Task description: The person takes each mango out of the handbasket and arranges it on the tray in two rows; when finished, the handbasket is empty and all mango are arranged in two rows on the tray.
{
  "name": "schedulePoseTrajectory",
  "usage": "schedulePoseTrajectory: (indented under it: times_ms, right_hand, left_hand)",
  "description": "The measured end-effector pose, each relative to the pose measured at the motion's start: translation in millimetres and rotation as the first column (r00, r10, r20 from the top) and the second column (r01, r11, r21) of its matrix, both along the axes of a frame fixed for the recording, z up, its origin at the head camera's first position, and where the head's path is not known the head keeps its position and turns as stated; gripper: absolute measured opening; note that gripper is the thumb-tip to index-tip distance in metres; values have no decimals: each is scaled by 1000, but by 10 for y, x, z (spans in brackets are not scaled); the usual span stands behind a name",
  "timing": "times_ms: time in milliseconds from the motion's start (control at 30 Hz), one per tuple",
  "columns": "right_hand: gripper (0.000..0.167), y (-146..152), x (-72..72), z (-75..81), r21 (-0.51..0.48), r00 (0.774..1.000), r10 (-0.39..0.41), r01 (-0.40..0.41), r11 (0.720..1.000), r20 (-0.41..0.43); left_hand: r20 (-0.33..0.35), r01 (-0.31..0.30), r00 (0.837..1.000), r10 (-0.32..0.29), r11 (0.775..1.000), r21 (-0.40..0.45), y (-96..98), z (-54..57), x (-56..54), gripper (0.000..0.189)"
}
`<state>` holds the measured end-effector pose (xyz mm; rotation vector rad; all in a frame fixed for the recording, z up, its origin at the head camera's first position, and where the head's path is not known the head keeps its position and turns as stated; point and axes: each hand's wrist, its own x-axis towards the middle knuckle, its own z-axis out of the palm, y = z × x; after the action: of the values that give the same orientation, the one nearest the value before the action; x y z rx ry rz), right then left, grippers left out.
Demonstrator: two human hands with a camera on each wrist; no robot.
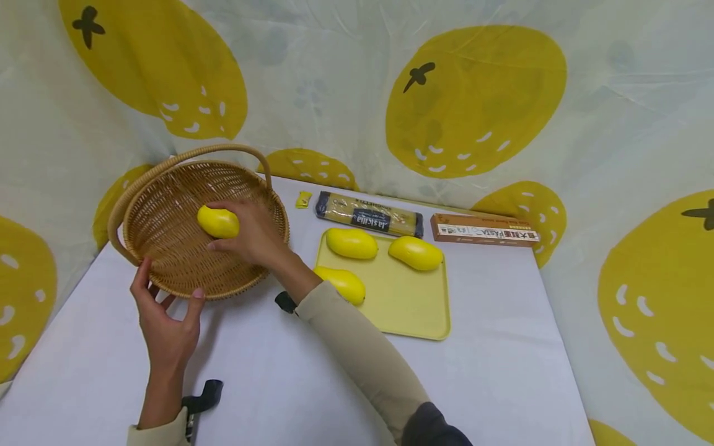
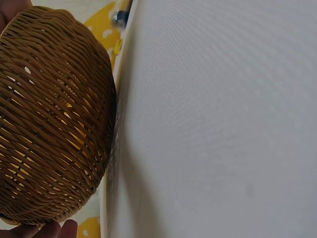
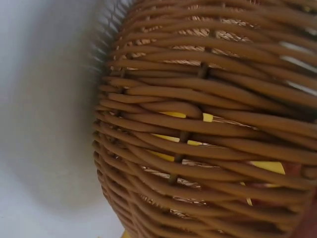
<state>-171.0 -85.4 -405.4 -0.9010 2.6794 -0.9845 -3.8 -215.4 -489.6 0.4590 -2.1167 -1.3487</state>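
Observation:
A wicker basket (image 1: 167, 248) with an arched handle stands at the left of the table, its opening tilted toward me. My left hand (image 1: 167, 331) holds its near rim, fingers and thumb spread apart along the edge. In the left wrist view, the basket's woven side (image 2: 54, 114) shows with fingertips at its lower edge. Inside the basket, my right hand (image 1: 253, 232) grips a yellow mango (image 1: 217, 222) between thumb and fingers. Through the weave (image 3: 208, 99) in the right wrist view, bits of yellow show. Several more mangoes (image 1: 351, 243) lie on a yellow tray (image 1: 407, 303), partly behind the right forearm.
Behind the tray lies a spaghetti packet (image 1: 368, 214), with a long brown pasta box (image 1: 484, 230) to its right. A small yellow wrapper (image 1: 304, 199) sits near the back edge. A fruit-patterned curtain (image 1: 346, 74) hangs behind the white-covered table (image 1: 491, 371).

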Motion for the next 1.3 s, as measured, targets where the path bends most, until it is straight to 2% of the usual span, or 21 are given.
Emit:
schedulePoseTrajectory:
  times_ms: [233,433,733,967,1300]
  right_hand:
    - [74,-149,-141,-48,51,1000,-7,5,999,27]
    - [75,-226,-227,-126,149,1000,20,-21,989,9]
    - [79,-307,-324,-175,231,999,39,-37,972,-5]
    - [79,-346,-361,-211,262,998,60,-55,963,-13]
    - [81,-350,-333,-240,278,993,113,-121,953,44]
  left_hand:
    - [4,-8,1000,8,1000,20,5,-10,-4,96]
    - [-2,-3,1000,3,1000,19,-5,-10,-5,97]
    - [-16,0,1000,1,1000,30,0,-13,-12,96]
    - [-14,2,1000,-2,1000,21,8,9,-7,96]
    - [-17,10,1000,-10,1000,15,22,24,-7,96]
